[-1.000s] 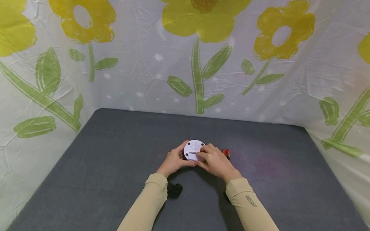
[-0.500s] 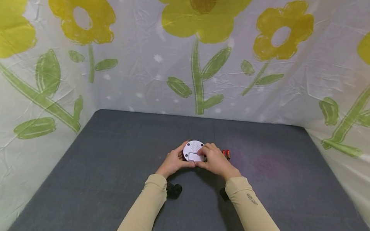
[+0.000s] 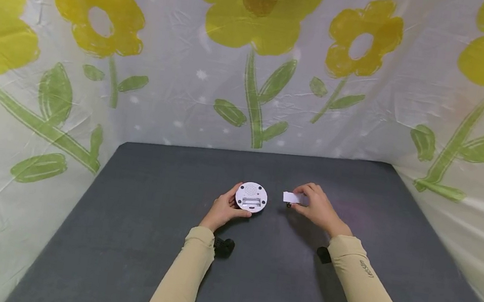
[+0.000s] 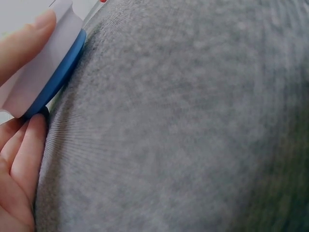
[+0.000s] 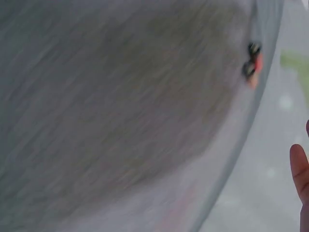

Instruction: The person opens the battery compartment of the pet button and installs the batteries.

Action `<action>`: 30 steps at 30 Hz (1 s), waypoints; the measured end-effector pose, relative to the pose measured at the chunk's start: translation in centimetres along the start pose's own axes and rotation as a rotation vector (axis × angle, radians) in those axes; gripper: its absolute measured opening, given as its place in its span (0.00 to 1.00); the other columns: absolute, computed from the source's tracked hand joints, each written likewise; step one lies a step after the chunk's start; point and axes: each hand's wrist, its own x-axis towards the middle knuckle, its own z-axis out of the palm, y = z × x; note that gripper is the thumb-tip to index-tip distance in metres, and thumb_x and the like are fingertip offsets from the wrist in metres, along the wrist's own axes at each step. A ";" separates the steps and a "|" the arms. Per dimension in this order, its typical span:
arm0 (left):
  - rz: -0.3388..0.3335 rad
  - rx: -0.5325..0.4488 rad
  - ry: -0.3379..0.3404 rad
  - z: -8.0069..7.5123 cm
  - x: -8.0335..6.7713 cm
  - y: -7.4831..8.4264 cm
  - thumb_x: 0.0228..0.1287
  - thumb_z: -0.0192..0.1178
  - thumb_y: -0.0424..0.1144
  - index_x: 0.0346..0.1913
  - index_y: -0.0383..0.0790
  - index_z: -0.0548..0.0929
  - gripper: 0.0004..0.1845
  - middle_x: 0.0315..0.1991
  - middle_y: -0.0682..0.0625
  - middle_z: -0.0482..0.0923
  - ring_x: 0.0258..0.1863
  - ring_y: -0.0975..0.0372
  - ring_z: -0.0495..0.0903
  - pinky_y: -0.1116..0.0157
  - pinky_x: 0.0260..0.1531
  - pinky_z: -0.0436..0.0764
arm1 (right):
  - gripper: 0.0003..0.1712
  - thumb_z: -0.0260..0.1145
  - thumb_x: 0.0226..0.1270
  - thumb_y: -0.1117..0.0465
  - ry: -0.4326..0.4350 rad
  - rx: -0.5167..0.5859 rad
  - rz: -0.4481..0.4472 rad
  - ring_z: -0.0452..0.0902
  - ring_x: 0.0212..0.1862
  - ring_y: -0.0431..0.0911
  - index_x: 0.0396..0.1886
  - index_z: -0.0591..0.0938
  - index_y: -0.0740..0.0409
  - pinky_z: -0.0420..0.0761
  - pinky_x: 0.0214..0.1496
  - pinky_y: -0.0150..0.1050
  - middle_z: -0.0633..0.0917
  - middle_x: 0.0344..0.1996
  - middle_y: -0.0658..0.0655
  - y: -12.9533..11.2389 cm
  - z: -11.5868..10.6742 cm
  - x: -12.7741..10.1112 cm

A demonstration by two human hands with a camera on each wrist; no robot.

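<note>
White and flat, a panel (image 3: 291,197) sits pinched in the right fingers (image 3: 309,187); left fingers (image 4: 29,152) grip a round device (image 3: 251,191).

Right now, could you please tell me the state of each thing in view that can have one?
Round white device: held in the left hand, underside showing
Battery compartment: uncovered, no batteries visible inside
White battery cover: off the device, pinched in the right hand
Two batteries: loose on the table, side by side

L arm (image 3: 180,280) pts to 1 o'clock, L hand (image 3: 222,210) grips, thumb & fingers apart; R arm (image 3: 368,290) pts to 11 o'clock, R hand (image 3: 319,208) pinches.
</note>
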 end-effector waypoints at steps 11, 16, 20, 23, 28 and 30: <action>0.013 0.010 -0.003 -0.1 -0.2 -0.2 0.41 0.76 0.35 0.72 0.42 0.56 0.53 0.69 0.45 0.56 0.64 0.59 0.62 0.64 0.57 0.68 | 0.18 0.70 0.53 0.69 -0.012 0.041 0.198 0.69 0.46 0.60 0.43 0.77 0.70 0.70 0.48 0.55 0.74 0.42 0.67 4.4 -2.3 -3.0; 0.014 0.010 -0.004 -0.1 -0.2 -0.2 0.41 0.76 0.36 0.72 0.43 0.56 0.53 0.69 0.45 0.56 0.64 0.59 0.62 0.64 0.57 0.68 | 0.17 0.68 0.53 0.72 -0.036 0.027 0.239 0.70 0.44 0.61 0.42 0.75 0.72 0.71 0.45 0.56 0.74 0.41 0.69 5.9 -3.2 -3.6; 0.011 0.012 -0.003 -0.1 -0.1 -0.3 0.41 0.76 0.36 0.72 0.43 0.56 0.54 0.69 0.47 0.56 0.64 0.60 0.61 0.65 0.57 0.68 | 0.17 0.67 0.52 0.73 -0.051 0.032 0.269 0.69 0.41 0.60 0.41 0.74 0.74 0.71 0.43 0.55 0.74 0.39 0.70 6.6 -3.6 -4.0; 0.007 0.016 -0.007 -0.1 0.0 -0.2 0.41 0.76 0.36 0.72 0.43 0.55 0.54 0.69 0.48 0.55 0.64 0.61 0.61 0.64 0.57 0.67 | 0.17 0.68 0.50 0.73 -0.050 0.030 0.274 0.70 0.40 0.60 0.40 0.74 0.75 0.71 0.42 0.54 0.74 0.38 0.70 6.9 -3.7 -4.2; 0.018 -0.004 -0.026 -0.1 -0.3 0.6 0.43 0.74 0.31 0.72 0.41 0.55 0.52 0.69 0.44 0.54 0.65 0.57 0.60 0.61 0.58 0.67 | 0.17 0.69 0.50 0.72 -0.088 0.019 0.280 0.69 0.40 0.60 0.40 0.75 0.74 0.71 0.42 0.54 0.74 0.37 0.70 7.3 -3.7 -4.3; 0.020 -0.017 -0.038 -0.2 -0.7 1.4 0.45 0.73 0.29 0.72 0.39 0.54 0.51 0.69 0.42 0.54 0.65 0.56 0.60 0.60 0.58 0.67 | 0.17 0.69 0.50 0.72 -0.111 0.013 0.289 0.69 0.40 0.59 0.40 0.76 0.74 0.70 0.42 0.54 0.74 0.37 0.69 7.5 -3.7 -4.3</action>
